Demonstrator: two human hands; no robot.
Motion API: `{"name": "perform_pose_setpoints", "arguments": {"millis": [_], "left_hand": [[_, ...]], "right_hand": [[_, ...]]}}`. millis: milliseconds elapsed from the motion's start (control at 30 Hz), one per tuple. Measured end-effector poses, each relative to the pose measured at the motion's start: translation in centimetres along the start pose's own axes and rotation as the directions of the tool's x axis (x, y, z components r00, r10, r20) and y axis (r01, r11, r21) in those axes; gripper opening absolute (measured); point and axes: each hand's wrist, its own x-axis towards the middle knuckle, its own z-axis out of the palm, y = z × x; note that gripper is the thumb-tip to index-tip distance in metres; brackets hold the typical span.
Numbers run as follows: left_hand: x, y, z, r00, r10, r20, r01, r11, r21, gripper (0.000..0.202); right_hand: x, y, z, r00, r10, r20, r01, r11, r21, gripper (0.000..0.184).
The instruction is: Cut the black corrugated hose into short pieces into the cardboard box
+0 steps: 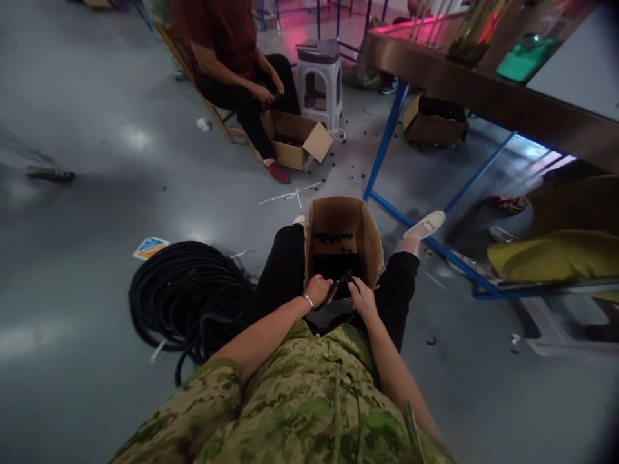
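Observation:
My left hand (319, 291), with a bracelet at the wrist, is closed around a length of black tubing (331, 295). My right hand (362, 299) is closed just beside it, its fingers on a small dark piece (349, 277) too blurred to name. Both hands are over the near edge of an open cardboard box (370, 241) between my legs. Black bits lie inside that box. On the floor to my left rests a large coil of black tubing (181, 293).
Across from me a seated person (222, 58) works over another cardboard box (290, 156), near a plastic stool (319, 84). At right stands a blue-legged table (387, 145), with a box of black pieces (435, 125) beneath it. Another person's yellow garment (556, 258) shows at far right.

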Motion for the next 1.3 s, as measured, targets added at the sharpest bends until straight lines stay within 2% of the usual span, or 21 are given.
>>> {"name": "perform_pose_setpoints", "arguments": {"millis": [133, 267, 367, 600, 767, 1033, 1167, 1300], "left_hand": [[-0.2, 1.2, -1.1, 0.992, -0.078, 0.098, 0.067, 0.992, 0.103, 0.023], [-0.4, 1.7, -1.6, 0.993, -0.041, 0.109, 0.031, 0.995, 0.094, 0.020], [-0.4, 1.6, -1.4, 0.994, -0.009, 0.107, -0.003, 0.994, 0.108, 0.023], [0.3, 0.8, -0.1, 0.992, -0.066, 0.103, 0.047, 0.983, 0.175, 0.021], [0.5, 1.1, -0.6, 0.988, -0.049, 0.144, 0.013, 0.971, 0.240, 0.022], [0.5, 1.7, -1.0, 0.985, -0.120, 0.124, 0.091, 0.972, 0.215, 0.025], [0.5, 1.8, -1.3, 0.986, -0.101, 0.130, 0.073, 0.975, 0.209, 0.023], [0.2, 1.7, -1.6, 0.994, -0.015, 0.107, -0.003, 0.987, 0.163, 0.025]], "right_hand": [[0.1, 0.3, -0.1, 0.999, -0.041, -0.011, 0.039, 0.989, -0.145, 0.041], [-0.1, 0.0, -0.1, 0.998, -0.033, 0.044, 0.048, 0.912, -0.407, 0.040], [-0.2, -0.1, 0.0, 0.997, -0.037, 0.075, 0.068, 0.874, -0.481, 0.041], [0.4, 0.7, 0.1, 0.995, -0.084, 0.060, 0.102, 0.896, -0.433, 0.040], [0.8, 1.5, 0.3, 0.995, -0.100, 0.025, 0.103, 0.934, -0.343, 0.043], [1.3, 2.3, 0.4, 0.998, -0.057, -0.015, 0.050, 0.958, -0.284, 0.047], [1.0, 2.0, 0.3, 0.997, -0.061, 0.040, 0.071, 0.950, -0.305, 0.046], [0.8, 1.9, 0.2, 0.992, -0.069, 0.107, 0.102, 0.934, -0.344, 0.042]]}}
